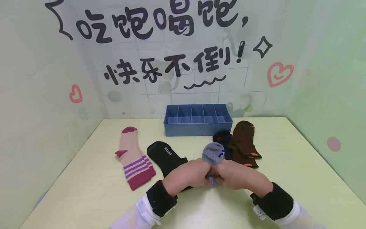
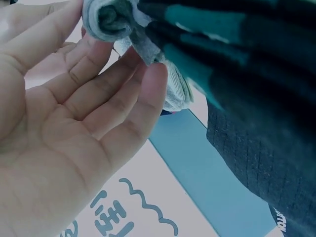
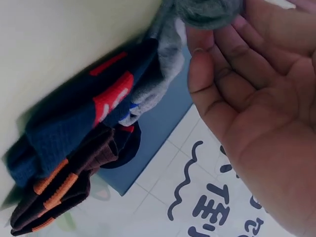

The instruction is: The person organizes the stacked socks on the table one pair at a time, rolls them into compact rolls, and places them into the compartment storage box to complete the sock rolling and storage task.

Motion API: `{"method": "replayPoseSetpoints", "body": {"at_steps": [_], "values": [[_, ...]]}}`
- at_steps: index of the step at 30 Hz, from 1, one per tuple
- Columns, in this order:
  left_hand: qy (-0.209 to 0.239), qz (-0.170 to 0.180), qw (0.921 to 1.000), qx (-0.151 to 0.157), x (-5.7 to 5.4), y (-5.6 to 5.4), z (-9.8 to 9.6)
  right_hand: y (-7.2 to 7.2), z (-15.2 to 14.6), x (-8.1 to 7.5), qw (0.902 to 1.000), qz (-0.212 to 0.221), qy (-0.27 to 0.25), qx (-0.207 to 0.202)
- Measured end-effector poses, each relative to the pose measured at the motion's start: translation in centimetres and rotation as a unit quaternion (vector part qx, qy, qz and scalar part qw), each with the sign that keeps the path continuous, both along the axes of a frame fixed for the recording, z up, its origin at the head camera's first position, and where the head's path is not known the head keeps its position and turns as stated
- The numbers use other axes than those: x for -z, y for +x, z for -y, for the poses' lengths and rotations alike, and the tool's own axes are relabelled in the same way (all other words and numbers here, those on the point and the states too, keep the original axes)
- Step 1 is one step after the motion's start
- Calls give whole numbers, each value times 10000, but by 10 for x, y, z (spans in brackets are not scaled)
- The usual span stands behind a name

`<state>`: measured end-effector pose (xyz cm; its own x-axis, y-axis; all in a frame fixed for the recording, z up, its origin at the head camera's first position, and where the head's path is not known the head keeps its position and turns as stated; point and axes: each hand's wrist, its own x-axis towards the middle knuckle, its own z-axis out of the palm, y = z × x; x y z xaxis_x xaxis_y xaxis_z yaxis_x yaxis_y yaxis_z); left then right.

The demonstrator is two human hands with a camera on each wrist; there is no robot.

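Note:
Both hands meet over a grey sock (image 1: 213,151) with blue marks, near the middle of the table. My left hand (image 1: 190,173) grips its near end from the left, and my right hand (image 1: 235,175) grips it from the right. In the left wrist view that end is a rolled bundle (image 2: 106,22) between thumb and fingers. The right wrist view shows the roll (image 3: 210,12) at my right fingers. The sock's far part lies flatter, beyond the hands. Fingertips are partly hidden in the head view.
Black socks (image 1: 166,156) lie left of the hands, with pink-and-purple striped socks (image 1: 132,159) farther left. Brown socks (image 1: 244,140) and navy socks (image 1: 227,144) with red lie to the right. A blue divided box (image 1: 197,129) stands at the back, before a printed backdrop.

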<state>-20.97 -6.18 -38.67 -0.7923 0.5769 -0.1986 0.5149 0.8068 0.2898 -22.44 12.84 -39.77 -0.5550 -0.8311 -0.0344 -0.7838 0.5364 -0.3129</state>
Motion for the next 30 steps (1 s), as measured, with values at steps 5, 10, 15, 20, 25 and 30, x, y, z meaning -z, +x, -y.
{"method": "replayPoseSetpoints", "body": {"at_steps": [5, 10, 15, 20, 25, 30], "values": [[-130, 43, 9999, -65, -1, 1, 0, 2, 2, 1, 9995, -142, -37, 297], [-182, -86, 9998, -23, -2, 1, 0, 6, 4, 0, 9965, -771, -19, 311], [-210, -333, 9992, 46, 0, 0, -1, 24, 10, -4, 9767, -2003, 750, 200], [-349, -668, 9969, 213, -2, 1, -3, 36, 15, -4, 9511, -2832, 1232, 95], [-348, -658, 9969, 268, -1, 2, -3, 29, 14, 1, 9516, -2863, 1106, -123], [-242, -304, 9990, 212, -2, 3, -2, 20, 12, 4, 9820, -1796, 524, -271]]}}
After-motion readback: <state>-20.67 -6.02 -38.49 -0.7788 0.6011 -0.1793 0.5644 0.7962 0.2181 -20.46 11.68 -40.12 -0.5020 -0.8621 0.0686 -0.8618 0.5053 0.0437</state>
